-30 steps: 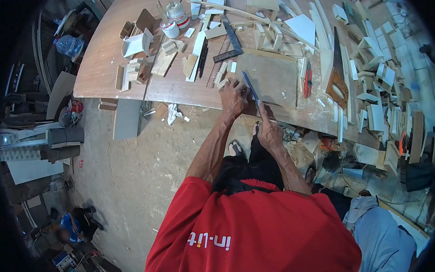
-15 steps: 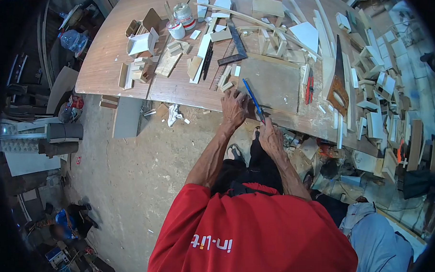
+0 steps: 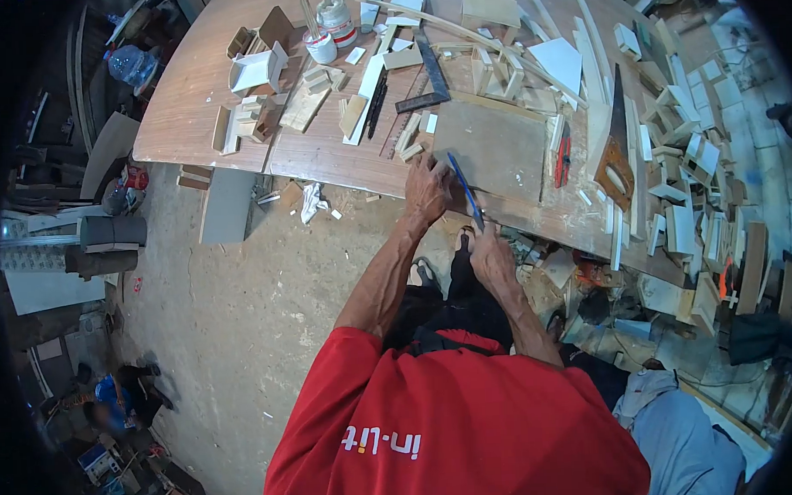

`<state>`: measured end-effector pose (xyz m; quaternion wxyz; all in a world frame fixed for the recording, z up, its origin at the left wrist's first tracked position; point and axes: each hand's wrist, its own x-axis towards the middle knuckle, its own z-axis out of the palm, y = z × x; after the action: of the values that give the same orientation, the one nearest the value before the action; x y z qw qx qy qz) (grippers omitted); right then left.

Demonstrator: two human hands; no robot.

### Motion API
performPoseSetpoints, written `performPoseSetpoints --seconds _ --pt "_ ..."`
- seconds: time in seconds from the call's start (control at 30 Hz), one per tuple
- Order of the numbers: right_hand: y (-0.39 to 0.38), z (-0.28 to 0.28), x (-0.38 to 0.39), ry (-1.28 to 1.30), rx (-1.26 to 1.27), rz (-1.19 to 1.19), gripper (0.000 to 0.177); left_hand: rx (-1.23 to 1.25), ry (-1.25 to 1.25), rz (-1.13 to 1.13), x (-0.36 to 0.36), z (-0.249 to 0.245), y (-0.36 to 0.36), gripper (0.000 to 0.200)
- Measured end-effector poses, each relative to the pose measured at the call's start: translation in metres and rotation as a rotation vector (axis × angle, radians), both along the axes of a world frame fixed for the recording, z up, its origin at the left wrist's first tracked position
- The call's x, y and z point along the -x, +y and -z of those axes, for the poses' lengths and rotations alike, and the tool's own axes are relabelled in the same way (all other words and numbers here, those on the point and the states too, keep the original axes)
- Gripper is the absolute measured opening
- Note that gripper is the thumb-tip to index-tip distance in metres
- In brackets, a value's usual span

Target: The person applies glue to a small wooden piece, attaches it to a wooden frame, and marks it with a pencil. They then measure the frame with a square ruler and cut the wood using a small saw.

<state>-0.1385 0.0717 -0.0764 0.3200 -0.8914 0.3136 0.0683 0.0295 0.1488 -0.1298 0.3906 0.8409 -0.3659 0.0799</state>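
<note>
My right hand [image 3: 492, 255], just off the table's front edge, is closed round the near end of a slim, straight blue tool [image 3: 465, 189] that looks like a hacksaw blade. The tool's far end slants up and left over the edge of a flat brown board [image 3: 493, 148]. Left of the tool, my left hand [image 3: 428, 190] presses down at the table edge with fingers bent and drawn together. What lies under those fingers is hidden. Small wood blocks [image 3: 409, 138] sit just beyond the left fingertips.
On the table [image 3: 182, 124] are a black try square [image 3: 432, 80], dark pens [image 3: 376, 107], glue pots [image 3: 320, 48], a red-handled cutter [image 3: 563, 159] and a handsaw [image 3: 617, 166]. Wood offcuts crowd the right side. A seated person [image 3: 681, 429] is at lower right, another person [image 3: 118, 401] at far left.
The blue tool and right hand have shifted very slightly; the tool's far end sits a little lower and further right. Both hands keep their hold. The whole view has shifted slightly.
</note>
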Motion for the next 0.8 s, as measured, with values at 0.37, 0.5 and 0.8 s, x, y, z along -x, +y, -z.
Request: performPoseSetpoints --seconds 0.37,0.5,0.8 --pt "-0.005 0.010 -0.001 0.024 -0.015 -0.061 0.040 0.064 0.002 0.031 -0.001 -0.001 0.001 0.010" --pt "-0.006 0.009 -0.025 -0.007 -0.028 -0.076 0.036 -0.039 0.050 0.032 0.000 0.001 0.003 0.009" --pt "-0.007 0.026 -0.022 -0.176 0.022 -0.087 0.030 -0.038 0.102 0.014 0.001 -0.004 0.003 0.008"
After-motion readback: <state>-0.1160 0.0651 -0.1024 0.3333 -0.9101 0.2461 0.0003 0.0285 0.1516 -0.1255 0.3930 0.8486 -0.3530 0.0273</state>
